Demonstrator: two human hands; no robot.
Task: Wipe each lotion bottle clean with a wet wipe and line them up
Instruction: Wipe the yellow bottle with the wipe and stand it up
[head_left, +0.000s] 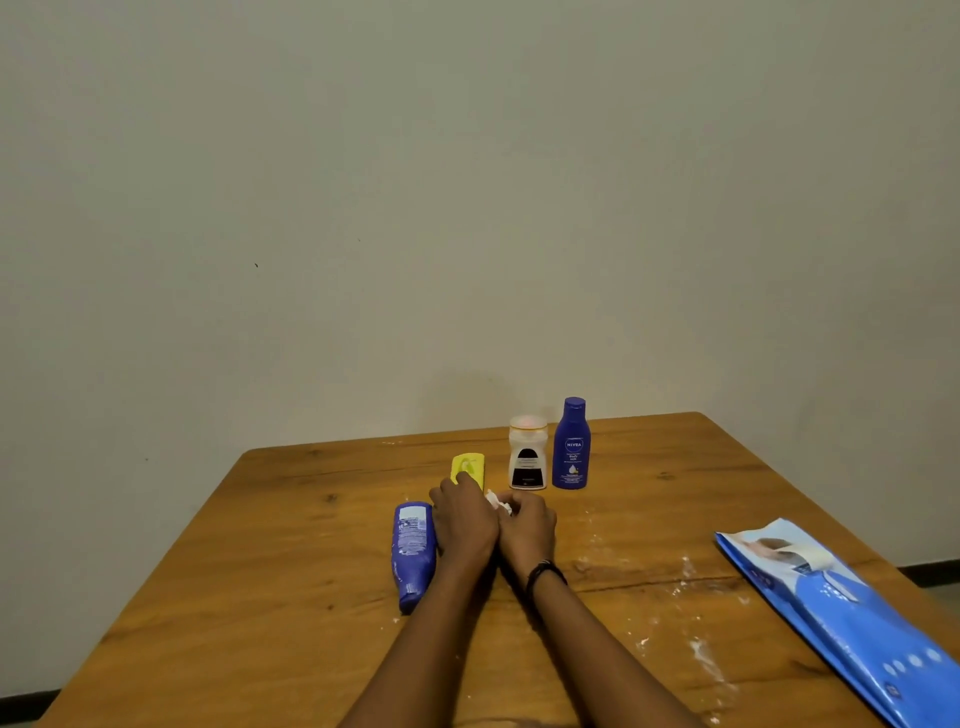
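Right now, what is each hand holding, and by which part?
Left hand grips the yellow bottle by its near end; right hand pinches a crumpled wipe.

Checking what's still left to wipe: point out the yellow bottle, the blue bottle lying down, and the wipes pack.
yellow bottle (470, 464): head view, upper front face above the left hand.
lying blue bottle (413, 553): head view, mid-body.
wipes pack (841, 613): head view, blue middle.

Left hand (464, 519) and right hand (527, 525) side by side, fingers curled
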